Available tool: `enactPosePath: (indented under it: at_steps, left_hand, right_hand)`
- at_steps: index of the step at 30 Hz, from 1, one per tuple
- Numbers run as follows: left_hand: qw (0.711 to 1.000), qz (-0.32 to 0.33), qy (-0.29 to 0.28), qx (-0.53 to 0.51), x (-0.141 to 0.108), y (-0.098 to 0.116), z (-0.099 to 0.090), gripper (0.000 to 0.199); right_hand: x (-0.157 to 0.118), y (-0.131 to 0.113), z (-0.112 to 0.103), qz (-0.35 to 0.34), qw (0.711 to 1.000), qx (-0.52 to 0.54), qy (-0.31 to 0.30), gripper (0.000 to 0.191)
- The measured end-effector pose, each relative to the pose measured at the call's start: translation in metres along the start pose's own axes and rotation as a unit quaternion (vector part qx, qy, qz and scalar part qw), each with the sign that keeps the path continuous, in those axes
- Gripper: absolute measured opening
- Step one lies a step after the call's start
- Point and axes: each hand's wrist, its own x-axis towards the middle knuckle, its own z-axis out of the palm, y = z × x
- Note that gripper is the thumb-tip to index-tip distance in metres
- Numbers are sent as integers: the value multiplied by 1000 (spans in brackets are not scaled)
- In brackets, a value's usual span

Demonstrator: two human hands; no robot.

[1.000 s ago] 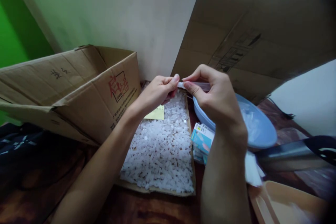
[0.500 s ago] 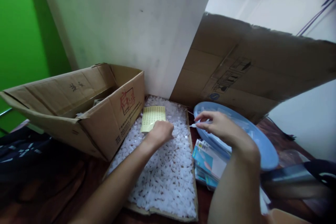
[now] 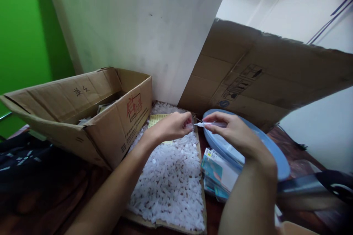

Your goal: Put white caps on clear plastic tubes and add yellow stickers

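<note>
**Clear tube [image 3: 213, 123] held tip-first toward the left hand [image 3: 173, 126], over the tray's far right edge**

The right hand [image 3: 234, 128] pinches the tube between thumb and fingers, its white tip [image 3: 199, 124] pointing left. The left hand is curled close, fingertips just beside that tip; whether they touch it, or grip something small, I cannot tell. The two hands face each other, a little apart, above the far right edge of the cardboard tray [image 3: 140, 218].

The step in hand looks like bringing tip and left fingers together; the next move seems to call for a steady right pinch and careful lining-up by the left.

Small white pieces [image 3: 171, 183] cover most of the tray. On its far part lies a yellow sheet [image 3: 156, 118], partly hidden by the left hand. Right of the tray sit a stack of packets [image 3: 215, 172] and, farther along, a blue basin [image 3: 212, 143]. An open carton [image 3: 110, 132] stands left of it, and a large cardboard sheet [image 3: 248, 66] leans beyond it to the right. The dark counter [image 3: 212, 213] shows along the tray's right side.
</note>
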Motion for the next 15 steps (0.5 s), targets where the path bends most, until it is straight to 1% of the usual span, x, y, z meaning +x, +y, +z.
enactPosePath:
  at_steps: [5,8,10,12,15]
  left_hand:
    - [999,20,22,-31,-1,1,-4,17]
    - [998,25,36,-35,-1,1,-5,17]
    - [997,34,49,-42,0,3,-7,20]
    - [994,42,80,-59,0,5,-9,21]
    - [983,65,143,-92,1,7,-13,16]
  right_hand:
    - [6,-4,12,-4,999,40,-29,19]
    - [7,-6,15,-16,998,55,-20,15]
    - [6,-6,14,-21,997,69,-11,14]
    - [5,-5,12,-27,995,100,-12,17]
    - [2,-8,10,-53,985,161,-16,19]
